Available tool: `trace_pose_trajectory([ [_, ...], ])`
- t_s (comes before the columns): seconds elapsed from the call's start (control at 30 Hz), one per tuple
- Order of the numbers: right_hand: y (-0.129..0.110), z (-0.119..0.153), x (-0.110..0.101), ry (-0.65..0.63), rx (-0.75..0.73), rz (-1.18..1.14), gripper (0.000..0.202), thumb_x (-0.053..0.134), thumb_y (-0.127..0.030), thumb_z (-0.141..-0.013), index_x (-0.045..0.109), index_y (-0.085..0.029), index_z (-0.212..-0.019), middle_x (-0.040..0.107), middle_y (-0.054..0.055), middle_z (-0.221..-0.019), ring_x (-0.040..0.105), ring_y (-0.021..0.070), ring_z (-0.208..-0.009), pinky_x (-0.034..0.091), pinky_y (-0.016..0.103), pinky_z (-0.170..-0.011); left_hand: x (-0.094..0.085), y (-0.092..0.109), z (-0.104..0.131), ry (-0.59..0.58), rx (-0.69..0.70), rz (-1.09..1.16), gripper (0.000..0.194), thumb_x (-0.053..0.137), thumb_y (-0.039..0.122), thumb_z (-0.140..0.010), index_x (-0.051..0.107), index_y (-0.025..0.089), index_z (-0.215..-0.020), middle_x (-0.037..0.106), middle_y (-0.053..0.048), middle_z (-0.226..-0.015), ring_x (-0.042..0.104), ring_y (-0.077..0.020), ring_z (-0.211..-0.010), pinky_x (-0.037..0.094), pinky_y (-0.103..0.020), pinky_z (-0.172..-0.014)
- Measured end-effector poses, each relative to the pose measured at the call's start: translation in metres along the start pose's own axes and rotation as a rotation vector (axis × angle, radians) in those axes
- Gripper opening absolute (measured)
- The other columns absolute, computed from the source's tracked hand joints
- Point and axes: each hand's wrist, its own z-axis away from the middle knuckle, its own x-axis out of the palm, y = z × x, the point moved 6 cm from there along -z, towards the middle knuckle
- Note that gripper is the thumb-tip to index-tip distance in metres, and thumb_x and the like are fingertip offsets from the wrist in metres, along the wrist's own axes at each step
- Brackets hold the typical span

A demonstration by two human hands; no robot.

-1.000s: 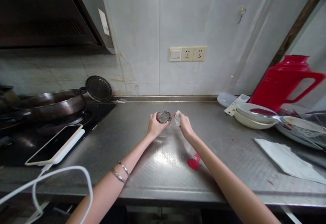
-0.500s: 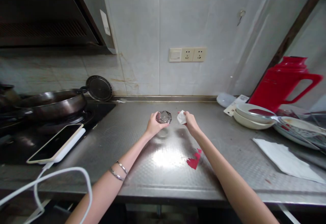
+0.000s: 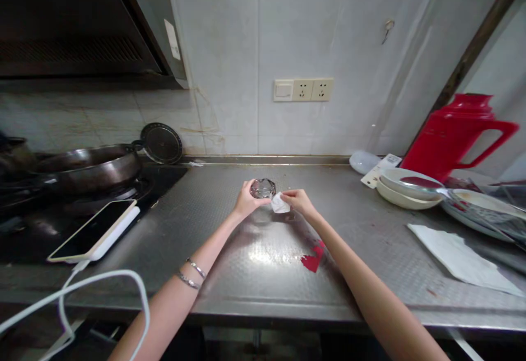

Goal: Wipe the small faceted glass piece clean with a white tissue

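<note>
A faceted glass dish (image 3: 263,188) is tilted above the steel counter, with its round face toward me. My left hand (image 3: 247,199) is closed around its left side, thumb along the lower edge. Between the fingers and thumb of my right hand (image 3: 298,201) is a small folded white tissue (image 3: 280,204). The tissue is at the lower right edge of the dish, close to my left thumb; whether it touches the glass I cannot tell. A torn red patch (image 3: 313,258) lies on the counter below my right hand.
At the left, a pan (image 3: 90,168) sits on the stove, with a phone (image 3: 93,230) and white cable in front. To the right are stacked bowls (image 3: 411,188), a red thermos (image 3: 454,136) and a white paper sheet (image 3: 462,257). The counter (image 3: 197,290) ends near me.
My right hand has moved left and slightly down with the tissue, from beside the dish to its lower right edge. My left hand and the dish have barely moved.
</note>
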Motion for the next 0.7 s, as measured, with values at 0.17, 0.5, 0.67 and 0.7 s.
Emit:
trace_pose_trajectory([
  [0.17, -0.003, 0.004, 0.01, -0.066, -0.029, 0.123, 0.021, 0.06, -0.029, -0.065, 0.071, -0.012, -0.062, 0.055, -0.002, -0.047, 0.05, 0.0125, -0.049, 0.036, 0.022, -0.049, 0.003, 0.004, 0.0, -0.052, 0.048, -0.015, 0.075, 0.085, 0.031, -0.045, 0.055, 0.014, -0.112, 0.051, -0.005, -0.1, 0.055, -0.0216, -0.095, 0.045, -0.036, -0.088],
  [0.5, -0.048, 0.01, -0.024, -0.162, -0.232, 0.079, 0.065, 0.069, -0.04, -0.069, 0.051, -0.023, -0.129, 0.056, 0.007, -0.128, 0.052, 0.0234, -0.109, 0.045, 0.035, -0.088, 0.009, 0.011, 0.002, -0.149, 0.163, -0.079, 0.077, 0.085, 0.034, -0.047, 0.053, 0.014, -0.115, 0.053, -0.006, -0.101, 0.056, -0.0225, -0.097, 0.046, -0.037, -0.089],
  [0.67, -0.047, 0.014, -0.006, -0.215, -0.239, 0.08, 0.085, 0.075, -0.04, -0.062, 0.041, -0.017, -0.136, 0.052, 0.013, -0.13, 0.052, 0.025, -0.11, 0.049, 0.033, -0.08, 0.013, 0.008, 0.003, -0.175, 0.177, -0.073, 0.078, 0.083, 0.04, -0.05, 0.052, 0.014, -0.117, 0.054, -0.008, -0.106, 0.057, -0.0236, -0.1, 0.048, -0.037, -0.09],
  [0.7, -0.046, 0.014, -0.004, -0.212, -0.233, 0.082, 0.087, 0.075, -0.04, -0.061, 0.04, -0.016, -0.137, 0.051, 0.014, -0.13, 0.053, 0.025, -0.108, 0.049, 0.033, -0.079, 0.014, 0.007, 0.004, -0.179, 0.178, -0.07, 0.078, 0.083, 0.041, -0.051, 0.052, 0.014, -0.117, 0.054, -0.009, -0.107, 0.057, -0.0236, -0.101, 0.048, -0.037, -0.09],
])
